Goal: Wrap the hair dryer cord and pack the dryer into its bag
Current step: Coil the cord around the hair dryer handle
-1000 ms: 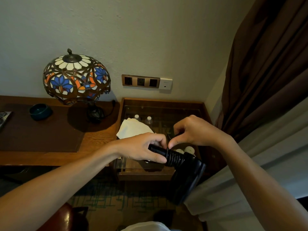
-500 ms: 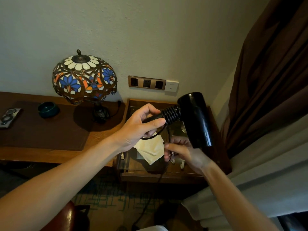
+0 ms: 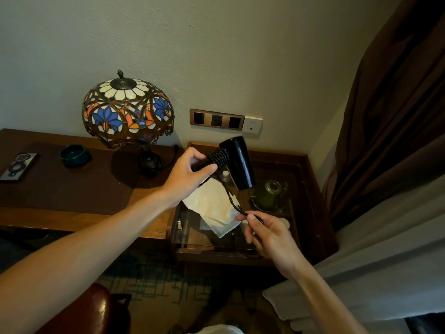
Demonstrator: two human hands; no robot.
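My left hand (image 3: 190,172) grips the handle of the black hair dryer (image 3: 238,162), held up over the glass-topped side table (image 3: 310,189) with its barrel pointing down and right. Several turns of black cord sit coiled round the handle next to the barrel. The loose cord (image 3: 231,201) runs down from the handle to my right hand (image 3: 267,232), which pinches it between thumb and fingers, then trails on below. A cream cloth bag (image 3: 212,208) lies on the glass top under the dryer.
A stained-glass lamp (image 3: 127,112) stands on the wooden desk (image 3: 60,189) at left, with a dark green bowl (image 3: 75,155) and a remote (image 3: 18,165). Wall sockets (image 3: 216,120) sit behind. A green glass jar (image 3: 269,194) is under the glass; brown curtain (image 3: 390,104) hangs right.
My left hand has kept the dryer raised. My right hand moved right and down along the cord, drawing it away from the handle. The view shifted slightly.
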